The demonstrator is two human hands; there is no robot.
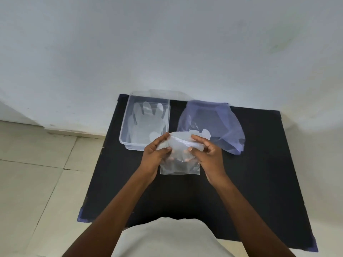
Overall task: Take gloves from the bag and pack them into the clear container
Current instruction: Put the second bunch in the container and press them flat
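— What are the hands doing?

— The left hand and the right hand hold one clear plastic glove between them, above the middle of the black table. Each hand pinches it: thumb on the near face, fingers curled around the far edge at the top. The left grips the glove's left side, the right its right side.

— How does the glove hang?

— Its upper part is bunched and folded between the two hands, and the lower part hangs flat as a see-through rectangle with a straight bottom edge. A couple of its finger shapes stick out past the right hand, toward the bag. The fingertips show faintly through the plastic.

— And the container?

— The clear container sits on the table's far left corner, just beyond the left hand, open on top. At least one clear glove in the container lies flat inside, fingers pointing away toward the wall. How many lie there I cannot tell.

— The bag?

— A pale purple translucent bag sits to the right of the container, near it but apart, just beyond the right hand. Its mouth faces the person. What is inside is too faint to make out.

— Beyond that?

— A white wall stands behind the table, with pale floor tiles at the left.
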